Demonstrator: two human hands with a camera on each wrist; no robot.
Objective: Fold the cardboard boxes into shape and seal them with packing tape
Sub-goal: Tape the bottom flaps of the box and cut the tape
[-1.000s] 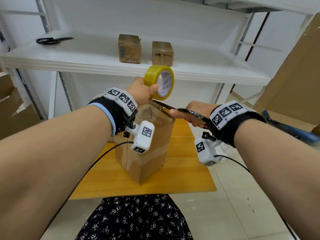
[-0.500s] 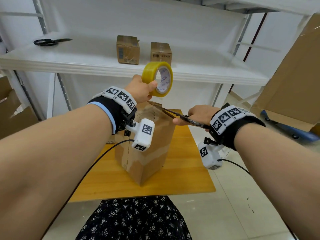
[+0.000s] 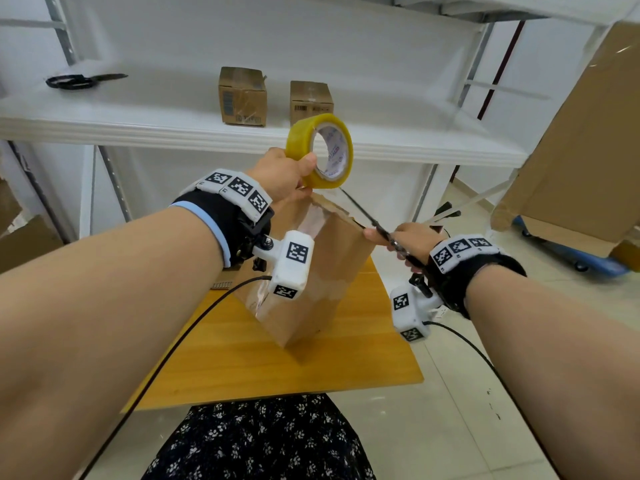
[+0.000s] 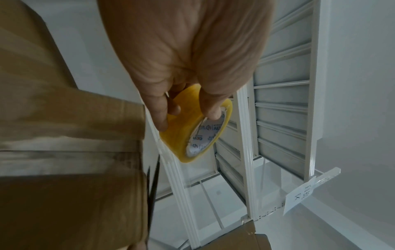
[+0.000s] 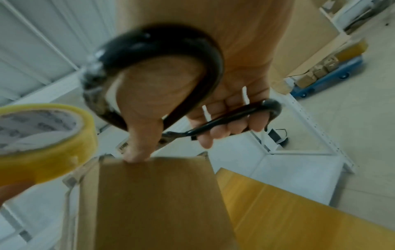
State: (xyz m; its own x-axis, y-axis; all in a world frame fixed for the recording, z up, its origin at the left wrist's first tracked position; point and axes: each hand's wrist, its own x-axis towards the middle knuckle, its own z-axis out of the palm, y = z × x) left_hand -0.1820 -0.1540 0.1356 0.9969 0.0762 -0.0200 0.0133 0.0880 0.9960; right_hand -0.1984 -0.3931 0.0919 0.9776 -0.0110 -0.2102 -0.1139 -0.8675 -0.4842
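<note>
A brown cardboard box stands upright on the small wooden table, with clear tape along its top and side. My left hand grips a yellow roll of packing tape just above the box's top far corner; its fingers curl round the roll. My right hand holds black scissors by the handles, thumb through one loop, blades pointing up-left toward the roll. The right thumb tip touches the box's top edge. The tape roll shows at left in the right wrist view.
A white shelf behind the table carries two small sealed boxes and a second pair of black scissors. Large cardboard sheets lean at the right over a blue cart. More cardboard lies at far left.
My right hand with the scissors has drawn back to the right and lower, away from the roll. The left hand keeps the tape roll raised above the box.
</note>
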